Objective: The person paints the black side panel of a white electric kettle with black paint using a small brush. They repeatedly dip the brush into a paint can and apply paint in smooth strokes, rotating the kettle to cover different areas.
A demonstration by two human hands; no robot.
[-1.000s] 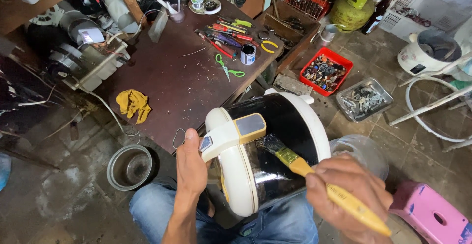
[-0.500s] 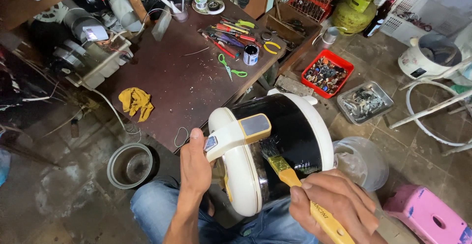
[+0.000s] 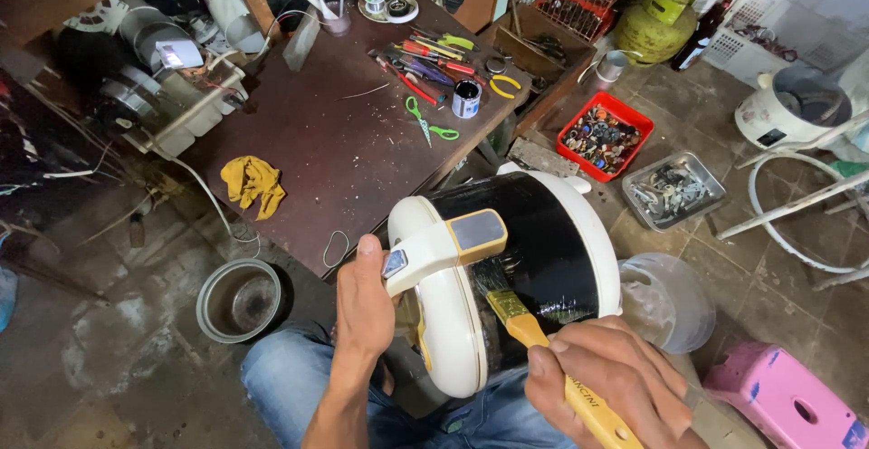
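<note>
A rice cooker (image 3: 534, 250) lies on its side on my lap, its body glossy black, its lid and rims cream. My left hand (image 3: 364, 304) grips the cream lid rim beside the latch. My right hand (image 3: 608, 378) holds a yellow-handled paintbrush (image 3: 520, 315). The bristles touch the black body just under the yellow latch panel (image 3: 477, 232).
A dark brown workbench (image 3: 344, 132) ahead carries screwdrivers, green scissors (image 3: 427, 123), a small paint can (image 3: 465, 99) and a yellow rag (image 3: 254, 180). On the floor are a metal bowl (image 3: 239, 299), a red parts tray (image 3: 604, 136), a metal tray (image 3: 673, 191), a clear container (image 3: 665, 300) and a pink stool (image 3: 783, 402).
My right hand has drawn the brush back and down along the black body, toward the lid rim. The left hand has kept its grip on the lid.
</note>
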